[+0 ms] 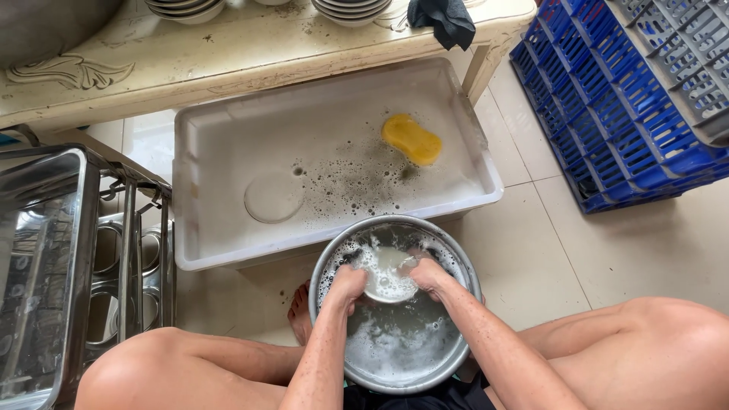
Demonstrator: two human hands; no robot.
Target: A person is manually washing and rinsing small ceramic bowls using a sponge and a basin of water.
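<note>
Here, a small white bowl [389,275] is being held in soapy water inside a round metal basin [456,357] on the floor. The left hand [345,285] grip and right hand [429,275] grip are being closed on its opposite rims. Just beyond, a yellow sponge [411,139] is lying in a white plastic tub [228,129]; a blue crate [607,121] is standing well apart.

Yellow sponge [411,139] in a white tub [228,144] — water speckled dark. Silver metal basin [395,376] full of white suds, blue crate [607,129] under a grey one [683,61] — black cloth [443,19] up top.
</note>
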